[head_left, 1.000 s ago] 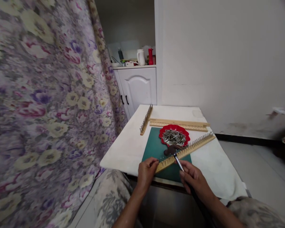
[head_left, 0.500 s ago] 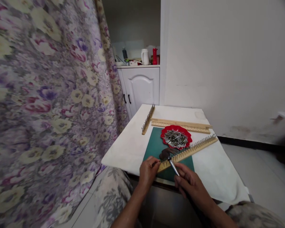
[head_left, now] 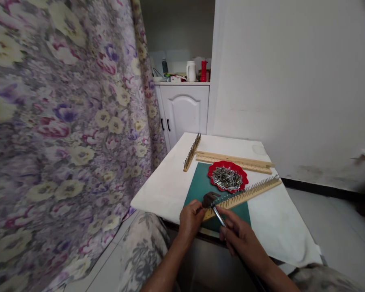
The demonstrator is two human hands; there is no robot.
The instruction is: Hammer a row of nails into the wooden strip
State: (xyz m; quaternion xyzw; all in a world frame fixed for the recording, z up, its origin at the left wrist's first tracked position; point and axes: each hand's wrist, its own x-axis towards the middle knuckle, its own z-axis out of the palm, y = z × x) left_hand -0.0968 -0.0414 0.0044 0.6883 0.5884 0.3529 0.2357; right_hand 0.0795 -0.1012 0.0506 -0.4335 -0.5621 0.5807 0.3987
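My right hand is closed round the handle of a small hammer; its dark head hangs just above the near end of a wooden strip studded with a row of nails. My left hand pinches at that near end of the strip, fingers closed, right under the hammer head. The strip lies slanted across a green cutting mat. Behind it a red scalloped dish holds a heap of loose nails.
A white table carries the mat, a second nail-studded strip at the back left and plain wooden slats behind the dish. A flowered curtain hangs at the left. A white cabinet with a jug and bottles stands beyond.
The hammer head has moved left along the strip, from near the dish to the strip's near end by my left fingers. My right hand followed it leftward.
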